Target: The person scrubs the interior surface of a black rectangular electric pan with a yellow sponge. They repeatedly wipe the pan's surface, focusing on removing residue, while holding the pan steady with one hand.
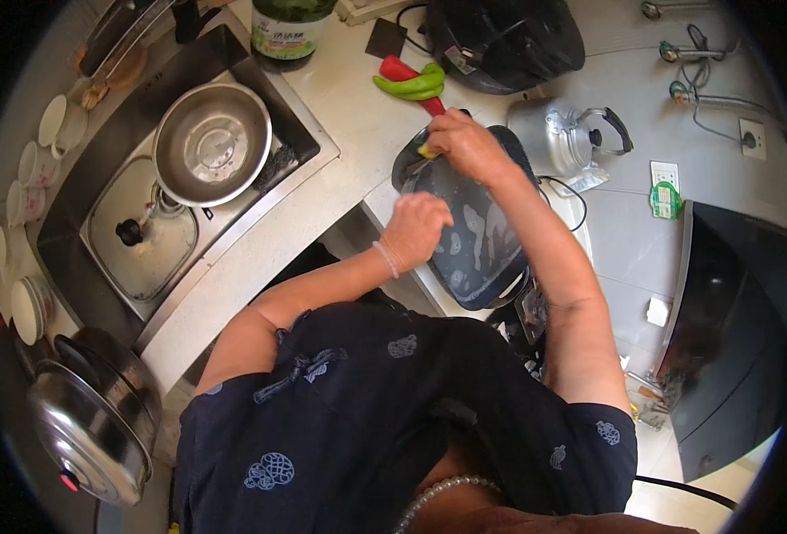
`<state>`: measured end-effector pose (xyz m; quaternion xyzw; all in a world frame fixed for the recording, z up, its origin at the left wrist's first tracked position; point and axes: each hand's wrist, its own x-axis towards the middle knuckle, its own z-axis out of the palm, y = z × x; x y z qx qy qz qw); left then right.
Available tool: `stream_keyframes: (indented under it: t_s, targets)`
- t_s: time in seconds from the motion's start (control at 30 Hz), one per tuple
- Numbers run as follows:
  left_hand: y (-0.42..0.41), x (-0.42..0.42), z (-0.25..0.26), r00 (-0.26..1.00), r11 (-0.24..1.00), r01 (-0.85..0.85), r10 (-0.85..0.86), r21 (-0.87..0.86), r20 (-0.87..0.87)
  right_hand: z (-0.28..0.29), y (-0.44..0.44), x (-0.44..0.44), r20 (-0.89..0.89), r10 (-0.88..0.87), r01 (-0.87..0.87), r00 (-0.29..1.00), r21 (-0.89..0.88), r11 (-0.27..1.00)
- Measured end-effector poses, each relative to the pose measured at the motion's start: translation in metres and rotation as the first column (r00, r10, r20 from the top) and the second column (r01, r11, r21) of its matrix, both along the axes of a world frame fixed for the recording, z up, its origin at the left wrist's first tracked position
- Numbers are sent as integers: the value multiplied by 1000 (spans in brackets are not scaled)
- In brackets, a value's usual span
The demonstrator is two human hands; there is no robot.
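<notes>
A dark, rounded-rectangular pan or board (477, 247) lies before me, its surface wet with pale streaks and patches. My right hand (463, 143) is over its far end, with the fingers closed around a small yellow object (426, 151). Below that object a thin, pale shape is too blurred to name. My left hand (418, 227), with a beaded bracelet at the wrist, hovers over the pan's left side. Its fingers are curled, and whatever may be inside them is hidden. Green peppers (416, 85) rest across a long red item (396, 69), probably red pepper, just beyond my right hand.
At left is a steel sink (326, 150) holding a metal basin (246, 120) and a glass lid (116, 250). An aluminium kettle (547, 137) stands against the right wall. Behind are a black appliance (507, 40) and a green jar (288, 37). A lidded pot (89, 434) stands at lower left.
</notes>
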<state>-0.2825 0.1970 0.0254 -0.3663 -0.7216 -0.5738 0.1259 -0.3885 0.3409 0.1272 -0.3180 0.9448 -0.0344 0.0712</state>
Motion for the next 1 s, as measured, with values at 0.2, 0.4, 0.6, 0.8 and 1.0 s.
stream_keyframes:
  t_s: [0.2,0.4,0.6,0.8,1.0]
  targets:
    - [-1,13,-5,987,998,52,-58,-44,-149,10,-5,0,12,169,-169,986,-22,985]
    - [0,11,-10,981,999,41,-46,-32,-187,5,-17,-18,148,237,-258,960,142,956]
    - [0,10,-13,981,998,25,-37,-66,-190,-18,-46,-29,249,371,-416,895,161,895]
    - [-4,10,-13,983,991,65,-84,-116,-166,-89,-88,-15,432,77,-331,898,550,767]
    - [-2,10,-10,984,980,104,-126,-168,-125,-83,-74,-10,259,117,-220,959,412,884]
